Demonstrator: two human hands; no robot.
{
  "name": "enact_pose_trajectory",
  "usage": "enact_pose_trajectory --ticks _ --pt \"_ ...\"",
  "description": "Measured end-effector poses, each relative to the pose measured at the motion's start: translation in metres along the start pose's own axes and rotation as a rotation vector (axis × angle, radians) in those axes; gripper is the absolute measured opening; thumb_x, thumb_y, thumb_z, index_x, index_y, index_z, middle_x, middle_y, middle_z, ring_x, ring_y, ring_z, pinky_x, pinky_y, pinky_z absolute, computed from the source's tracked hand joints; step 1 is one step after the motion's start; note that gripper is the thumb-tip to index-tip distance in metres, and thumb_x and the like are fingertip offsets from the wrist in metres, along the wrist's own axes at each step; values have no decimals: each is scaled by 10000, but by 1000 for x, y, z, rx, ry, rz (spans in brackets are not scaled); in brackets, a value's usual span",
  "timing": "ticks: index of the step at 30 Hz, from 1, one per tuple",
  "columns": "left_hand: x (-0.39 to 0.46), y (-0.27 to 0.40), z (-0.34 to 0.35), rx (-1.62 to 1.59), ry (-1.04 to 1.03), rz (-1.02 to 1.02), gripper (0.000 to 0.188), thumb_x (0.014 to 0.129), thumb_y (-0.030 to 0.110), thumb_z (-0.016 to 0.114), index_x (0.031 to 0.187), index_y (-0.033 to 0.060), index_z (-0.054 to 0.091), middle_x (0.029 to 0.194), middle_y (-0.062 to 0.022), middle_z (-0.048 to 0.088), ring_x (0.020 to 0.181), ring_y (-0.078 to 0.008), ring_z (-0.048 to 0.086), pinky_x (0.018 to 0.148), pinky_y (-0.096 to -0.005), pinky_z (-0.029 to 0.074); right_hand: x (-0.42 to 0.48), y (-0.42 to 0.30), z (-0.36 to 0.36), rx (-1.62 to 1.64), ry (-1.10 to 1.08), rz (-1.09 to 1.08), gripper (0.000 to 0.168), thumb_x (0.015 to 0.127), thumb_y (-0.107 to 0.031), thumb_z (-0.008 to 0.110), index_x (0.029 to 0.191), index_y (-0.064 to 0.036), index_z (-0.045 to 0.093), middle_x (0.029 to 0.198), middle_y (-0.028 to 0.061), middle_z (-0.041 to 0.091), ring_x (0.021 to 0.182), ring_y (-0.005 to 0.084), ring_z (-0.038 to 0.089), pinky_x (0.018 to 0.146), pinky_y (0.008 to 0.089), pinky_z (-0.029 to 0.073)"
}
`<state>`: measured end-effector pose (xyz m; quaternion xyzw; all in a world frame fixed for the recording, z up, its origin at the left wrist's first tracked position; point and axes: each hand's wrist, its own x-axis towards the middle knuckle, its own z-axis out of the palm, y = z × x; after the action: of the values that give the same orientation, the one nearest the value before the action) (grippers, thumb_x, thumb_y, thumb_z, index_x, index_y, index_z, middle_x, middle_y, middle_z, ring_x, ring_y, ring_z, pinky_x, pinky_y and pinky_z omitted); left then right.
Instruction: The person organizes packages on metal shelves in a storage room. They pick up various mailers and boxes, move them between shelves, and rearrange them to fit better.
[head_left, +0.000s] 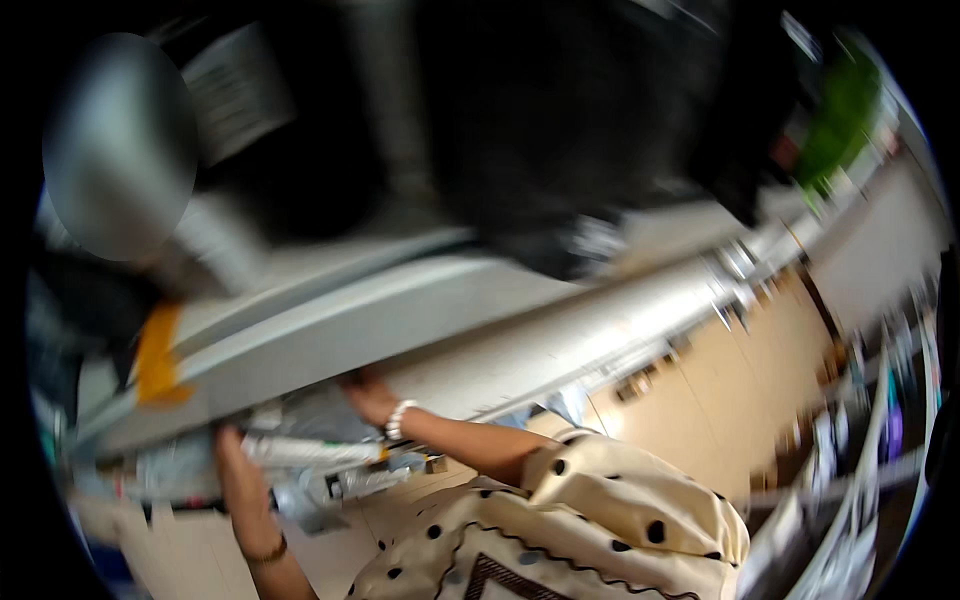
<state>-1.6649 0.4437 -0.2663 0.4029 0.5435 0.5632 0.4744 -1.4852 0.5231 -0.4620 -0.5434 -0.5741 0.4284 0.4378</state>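
My left hand (231, 457) reaches under the front edge of a grey metal shelf or beam (300, 337) at the lower left; its fingertips are hidden there. Beneath the same edge, near the middle, my right hand (369, 397) reaches in, a white beaded bracelet (400, 420) at the wrist. Its fingers are blurred and partly in shadow, so a hold cannot be made out. Between the hands lie a clear plastic bag (315, 412) and a white tube or roll (315, 452). Yellow tape (159, 356) is wrapped on the beam at left.
A long pale shelf surface (540, 360) runs up to the right, with small clips or tags along its edge. Large black shapes fill the upper view. A green object (840, 112) stands far right. Tiled floor (720, 375) shows below, and a rack with hanging items (855, 442) at lower right.
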Motion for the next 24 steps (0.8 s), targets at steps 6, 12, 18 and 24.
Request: enact_pose_trajectory --ticks 6,12,18,24 --pt "6 -48 -38 825 99 562 511 981 221 415 1388 -54 275 1428 -252 293 1329 -321 303 1084 -370 256 -17 -14 -12 -75 94 -99 768 844 -485 520 1365 40 313 1418 294 268 1318 406 278 1092 408 247" --pt "-18 -30 6 883 187 871 598 938 193 537 1406 -28 238 1382 -271 324 1237 -343 412 1007 -406 358 -86 -26 -29 -145 352 -231 706 807 -402 588 1260 100 387 1229 315 420 1114 447 445 979 436 366" --pt "-70 15 44 683 83 1243 576 910 319 569 1294 -68 384 1294 -265 398 1204 -405 390 1005 -472 311 -116 -14 -36 -189 235 -278 717 795 -415 587 1237 112 385 1244 310 411 1109 442 449 969 430 376" --pt "-101 13 58 359 -212 1308 460 953 309 480 1285 1 396 1360 -259 356 1202 -355 422 992 -449 350 -155 -2 -47 -434 227 -457 789 766 -447 624 1274 90 349 1294 313 379 1187 434 399 1008 486 326"
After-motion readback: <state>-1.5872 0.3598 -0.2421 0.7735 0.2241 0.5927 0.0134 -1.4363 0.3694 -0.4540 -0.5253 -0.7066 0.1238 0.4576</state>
